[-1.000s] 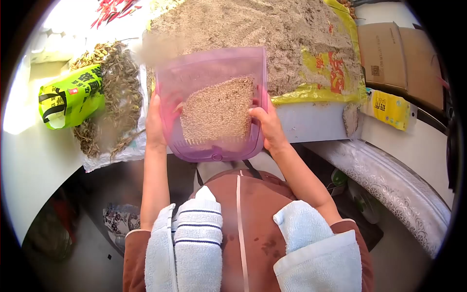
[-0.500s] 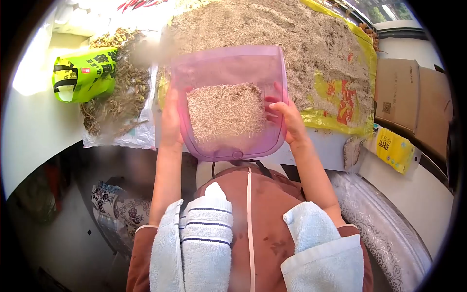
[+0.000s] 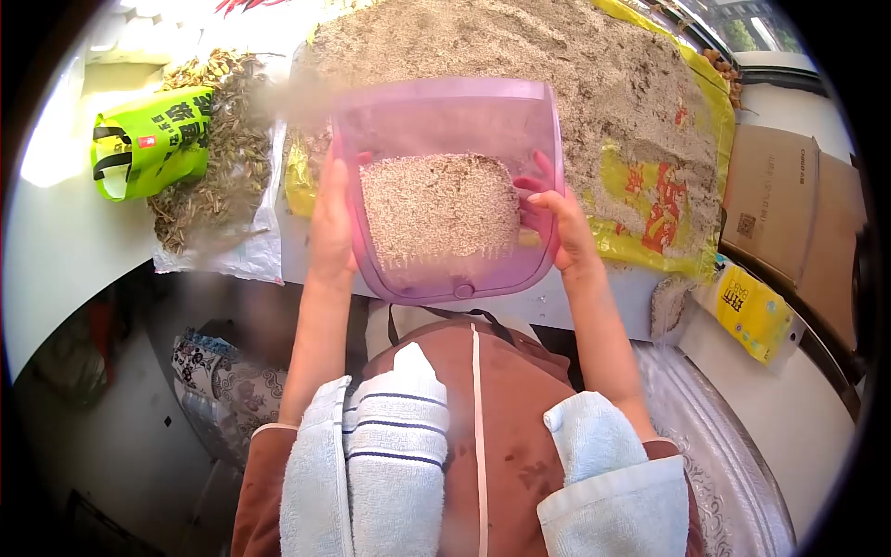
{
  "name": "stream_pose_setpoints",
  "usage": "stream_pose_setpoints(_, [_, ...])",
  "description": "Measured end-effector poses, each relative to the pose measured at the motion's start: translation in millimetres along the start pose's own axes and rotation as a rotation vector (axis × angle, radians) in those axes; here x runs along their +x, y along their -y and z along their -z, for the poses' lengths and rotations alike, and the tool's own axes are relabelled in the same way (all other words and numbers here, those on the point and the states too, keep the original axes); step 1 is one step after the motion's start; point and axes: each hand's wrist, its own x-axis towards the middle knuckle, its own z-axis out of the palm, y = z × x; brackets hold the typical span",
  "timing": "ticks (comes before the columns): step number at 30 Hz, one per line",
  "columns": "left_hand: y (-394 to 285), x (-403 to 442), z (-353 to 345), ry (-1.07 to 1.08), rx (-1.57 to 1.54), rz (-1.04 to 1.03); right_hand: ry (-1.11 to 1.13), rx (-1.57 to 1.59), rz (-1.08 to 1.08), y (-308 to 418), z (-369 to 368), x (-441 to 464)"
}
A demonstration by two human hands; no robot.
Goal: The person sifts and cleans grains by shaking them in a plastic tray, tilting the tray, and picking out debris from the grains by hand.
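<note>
Strong upper-left glare, dark fisheye edges.

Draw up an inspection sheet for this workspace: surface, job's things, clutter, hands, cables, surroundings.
Surface: white top, partly covered by a yellow sheet spread with grain-like material.
Job's things: translucent purple bin, with pale grains inside.
Clutter: green bag and dried plant pieces at left; cardboard box and yellow packet at right.
Hands: left hand grips the bin's left side, right hand its right.
Cables: nothing seen.
Surroundings: window at upper right.
</note>
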Motion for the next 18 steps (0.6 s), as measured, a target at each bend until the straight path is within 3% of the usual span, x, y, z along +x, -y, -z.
stream_pose_setpoints(4, [45.0,-15.2,-45.8,-0.072,0.122,-0.139,0.106,0.011,-0.028,23.9,73.2,18.1])
stream_pose_setpoints(7, [59.6,-3.8,-6.7,-0.031,-0.029,-0.090,0.036,-0.155,0.302,3.4,57.5,16.6])
stream_pose_setpoints(11, [10.5,25.2,48.8,0.048,0.002,0.126,-0.090,-0.033,0.271,-24.4,-33.2,-15.4])
stream_pose_setpoints(14, [4.2,19.3,19.8,0.010,0.045,0.135,-0.085,-0.020,0.059,-13.5,-4.1,5.2])
stream_pose_setpoints(18, [57.2,-14.4,-41.2,-0.143,0.208,-0.135,0.120,0.137,-0.096,1.8,71.0,32.0])
